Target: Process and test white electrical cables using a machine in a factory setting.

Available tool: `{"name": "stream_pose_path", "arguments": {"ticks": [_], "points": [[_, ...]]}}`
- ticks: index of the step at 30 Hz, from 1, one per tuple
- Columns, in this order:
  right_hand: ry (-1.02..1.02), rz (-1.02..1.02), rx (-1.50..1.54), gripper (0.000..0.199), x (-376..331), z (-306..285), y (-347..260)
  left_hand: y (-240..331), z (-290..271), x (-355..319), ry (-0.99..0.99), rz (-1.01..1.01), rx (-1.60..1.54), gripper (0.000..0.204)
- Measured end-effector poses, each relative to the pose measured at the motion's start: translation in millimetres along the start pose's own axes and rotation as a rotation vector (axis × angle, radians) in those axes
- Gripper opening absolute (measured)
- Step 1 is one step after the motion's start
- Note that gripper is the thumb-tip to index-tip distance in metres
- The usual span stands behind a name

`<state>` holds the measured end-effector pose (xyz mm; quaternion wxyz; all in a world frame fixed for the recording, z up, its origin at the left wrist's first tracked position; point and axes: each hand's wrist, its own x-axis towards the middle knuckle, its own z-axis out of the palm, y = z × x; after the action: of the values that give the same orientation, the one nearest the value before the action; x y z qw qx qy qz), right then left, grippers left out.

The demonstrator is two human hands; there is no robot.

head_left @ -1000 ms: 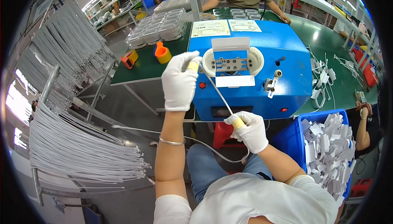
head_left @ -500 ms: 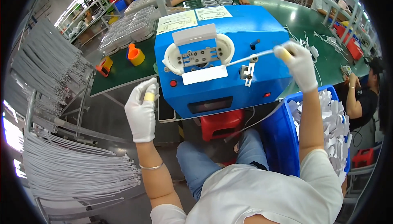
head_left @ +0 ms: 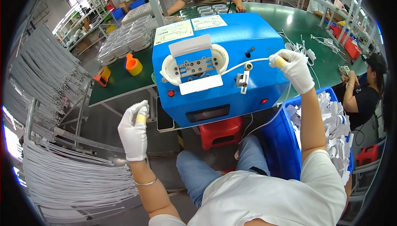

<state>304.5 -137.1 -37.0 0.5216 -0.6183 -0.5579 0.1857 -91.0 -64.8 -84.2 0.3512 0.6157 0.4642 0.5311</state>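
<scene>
My right hand [head_left: 294,69], in a white glove with yellow tape on the thumb, is closed on a white cable [head_left: 250,62]. From that grip the cable curves left to the white round winding head [head_left: 196,65] on top of a blue machine [head_left: 256,31]. More white cable hangs below the hand, past the machine's right front corner, toward my legs. My left hand [head_left: 134,131], also gloved and taped at the thumb, is held left of the machine. Its fingers are pressed to the thumb, and nothing shows in them.
A metal bracket [head_left: 245,79] stands on the machine top. At my left, long white cables [head_left: 78,174] lie bundled on a rack. A blue bin [head_left: 283,139] of white pieces is at my right. On the green table [head_left: 124,87] sits an orange tape dispenser [head_left: 133,65]. Co-workers sit opposite and right.
My left hand has moved down and left, away from the machine. My right hand stays at the machine's right with the cable, which now bows in a curve instead of running straighter.
</scene>
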Motion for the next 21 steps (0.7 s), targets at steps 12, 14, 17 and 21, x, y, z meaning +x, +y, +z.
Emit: {"name": "stream_pose_path", "arguments": {"ticks": [12,14,17,21], "points": [[-0.13,-0.173,-0.132,0.016,-2.2,15.4,-1.9,72.4,32.2,56.7,-0.129,0.481,0.177,0.017],[0.022,-0.466,-0.585,0.011,18.6,15.7,-11.0,82.4,44.3,78.3,-0.18,0.618,0.131,0.017],[0.111,-0.607,-0.783,0.012,65.4,23.4,-25.6,102.9,64.8,110.7,-0.239,1.023,0.273,0.02],[0.115,-0.74,-0.802,0.017,119.6,60.8,-39.9,124.3,115.5,128.5,-0.577,1.043,0.28,0.017]]}}
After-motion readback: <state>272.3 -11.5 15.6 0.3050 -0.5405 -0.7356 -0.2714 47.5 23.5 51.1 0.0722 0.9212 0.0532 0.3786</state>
